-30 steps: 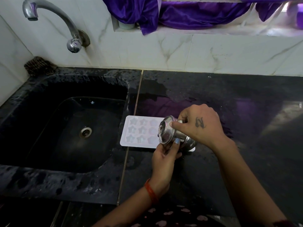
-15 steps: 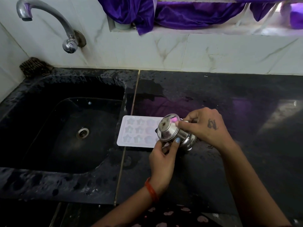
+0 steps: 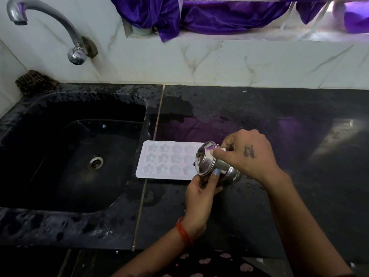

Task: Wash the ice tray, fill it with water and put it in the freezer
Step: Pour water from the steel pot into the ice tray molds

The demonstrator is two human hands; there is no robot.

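We see a white ice tray (image 3: 169,159) lying flat on the wet black table (image 3: 279,126), just to the right of the sink (image 3: 65,156), its left end reaching over the seam between the two slabs. Its cavities are star and rounded shapes in three rows; we cannot tell how much water sits in them.

Over the tray's right end, we see a small steel pot (image 3: 211,160) tipped on its side, its mouth turned left toward the tray. The right hand (image 3: 245,154) comes from above and curls its fingers round the pot's body, with the forefinger lying along the rim. The left hand (image 3: 201,191) comes from below and grasps the pot's underside, its thumb pressed against the steel near the rim. A red band (image 3: 184,232) circles the left wrist.

A curved metal tap (image 3: 50,25) stands on the marble wall above the sink, and no water runs from it. A brown scrubber (image 3: 35,81) sits at the sink's back left corner. Purple cloth (image 3: 199,15) hangs over the ledge above the wall.
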